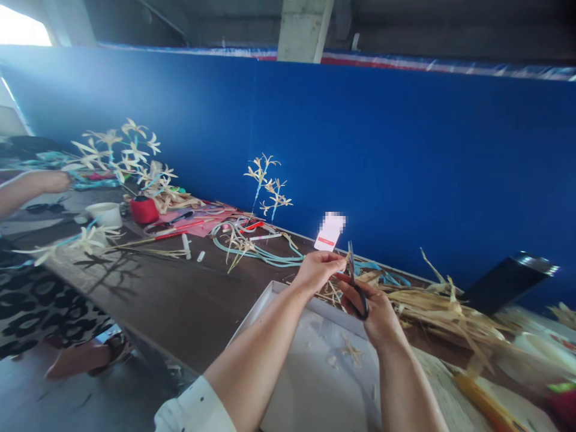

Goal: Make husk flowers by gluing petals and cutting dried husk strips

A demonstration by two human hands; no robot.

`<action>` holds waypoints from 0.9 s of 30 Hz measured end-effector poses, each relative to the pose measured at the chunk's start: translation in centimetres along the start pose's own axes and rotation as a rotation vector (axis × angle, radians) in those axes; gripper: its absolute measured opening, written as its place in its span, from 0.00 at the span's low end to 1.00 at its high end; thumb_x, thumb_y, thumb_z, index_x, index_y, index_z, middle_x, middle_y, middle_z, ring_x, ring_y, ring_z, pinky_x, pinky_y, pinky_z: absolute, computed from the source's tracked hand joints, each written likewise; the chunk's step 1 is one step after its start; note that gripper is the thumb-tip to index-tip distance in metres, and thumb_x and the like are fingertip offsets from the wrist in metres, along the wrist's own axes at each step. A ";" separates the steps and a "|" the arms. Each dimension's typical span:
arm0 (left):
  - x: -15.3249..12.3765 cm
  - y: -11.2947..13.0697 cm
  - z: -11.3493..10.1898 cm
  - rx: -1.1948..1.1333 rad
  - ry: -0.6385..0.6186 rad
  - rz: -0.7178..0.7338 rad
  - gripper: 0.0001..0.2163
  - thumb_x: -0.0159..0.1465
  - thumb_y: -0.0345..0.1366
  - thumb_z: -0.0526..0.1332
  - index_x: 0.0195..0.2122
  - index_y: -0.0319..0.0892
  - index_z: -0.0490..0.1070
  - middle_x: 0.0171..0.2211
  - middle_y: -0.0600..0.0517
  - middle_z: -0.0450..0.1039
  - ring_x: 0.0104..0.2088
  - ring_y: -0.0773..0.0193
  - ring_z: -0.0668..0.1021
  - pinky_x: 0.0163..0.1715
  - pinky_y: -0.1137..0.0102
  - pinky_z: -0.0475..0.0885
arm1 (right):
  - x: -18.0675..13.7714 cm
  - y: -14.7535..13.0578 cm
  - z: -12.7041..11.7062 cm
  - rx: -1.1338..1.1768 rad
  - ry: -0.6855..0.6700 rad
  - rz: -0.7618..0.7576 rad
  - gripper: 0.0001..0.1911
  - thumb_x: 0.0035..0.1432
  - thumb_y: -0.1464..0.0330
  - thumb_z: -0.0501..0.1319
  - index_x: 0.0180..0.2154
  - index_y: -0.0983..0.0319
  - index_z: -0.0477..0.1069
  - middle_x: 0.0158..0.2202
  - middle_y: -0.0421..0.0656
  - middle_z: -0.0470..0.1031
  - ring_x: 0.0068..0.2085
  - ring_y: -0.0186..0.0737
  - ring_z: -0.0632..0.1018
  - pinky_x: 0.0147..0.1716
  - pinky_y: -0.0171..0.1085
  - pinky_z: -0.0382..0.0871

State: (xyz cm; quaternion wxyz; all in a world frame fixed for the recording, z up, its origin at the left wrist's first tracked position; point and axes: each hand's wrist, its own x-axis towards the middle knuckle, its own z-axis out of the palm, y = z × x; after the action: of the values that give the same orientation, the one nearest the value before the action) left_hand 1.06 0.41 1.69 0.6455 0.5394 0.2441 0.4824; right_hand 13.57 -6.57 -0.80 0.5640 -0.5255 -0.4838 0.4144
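Note:
My right hand (375,309) is closed around black-handled scissors (361,302), whose blades point upward. Beside the blades, my left hand (315,271) is closed in a pinch. A small pale piece, perhaps dried husk, seems to be at its fingertips, but it is too small to make out. Both hands are above the far edge of a shallow white tray (333,316). A small star-shaped husk scrap (351,351) lies in the tray. Just beyond the hands stands a phone-like pale screen (327,237). Dried husks (423,303) are heaped to the right of my right hand.
Husk flowers on blue stems (265,186) stand by the blue partition (405,156). Light-blue tubing (270,259) coils on the brown table (198,300). A black box-like object (506,282) leans at right. At far left is another person's hand (51,181).

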 end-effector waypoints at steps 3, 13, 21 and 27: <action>0.1 -0.1 0.0 0.003 0.002 -0.003 0.09 0.49 0.37 0.64 0.28 0.35 0.72 0.23 0.52 0.70 0.23 0.73 0.69 0.28 0.75 0.63 | -0.1 -0.1 0.1 0.001 0.009 -0.011 0.26 0.43 0.59 0.67 0.44 0.65 0.73 0.18 0.38 0.67 0.20 0.30 0.64 0.18 0.31 0.53; 0.1 -0.2 0.0 0.010 -0.011 0.011 0.10 0.49 0.39 0.63 0.28 0.36 0.73 0.23 0.53 0.69 0.24 0.73 0.68 0.29 0.75 0.62 | 0.0 -0.3 0.3 0.035 0.036 0.006 0.25 0.40 0.61 0.69 0.42 0.64 0.74 0.17 0.37 0.67 0.19 0.28 0.64 0.17 0.29 0.54; 0.2 -0.4 0.0 0.016 -0.026 -0.002 0.14 0.49 0.42 0.64 0.31 0.35 0.73 0.25 0.52 0.70 0.24 0.73 0.68 0.27 0.76 0.61 | 0.3 -0.4 -0.1 0.146 0.345 0.007 0.29 0.36 0.57 0.69 0.42 0.63 0.73 0.22 0.40 0.71 0.20 0.29 0.68 0.13 0.27 0.52; -0.5 0.3 -0.3 0.282 -0.157 -0.015 0.14 0.50 0.42 0.63 0.33 0.37 0.75 0.27 0.50 0.72 0.26 0.71 0.69 0.28 0.75 0.62 | 0.3 -1.1 -0.3 0.194 0.629 -0.107 0.27 0.35 0.57 0.69 0.39 0.64 0.73 0.24 0.41 0.73 0.19 0.29 0.68 0.11 0.26 0.51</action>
State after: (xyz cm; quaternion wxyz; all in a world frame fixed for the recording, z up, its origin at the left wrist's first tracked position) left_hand 0.45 0.08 1.80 0.5840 0.6589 0.2623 0.3950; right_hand 13.90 -6.50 0.37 0.7540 -0.5455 -0.2713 0.2457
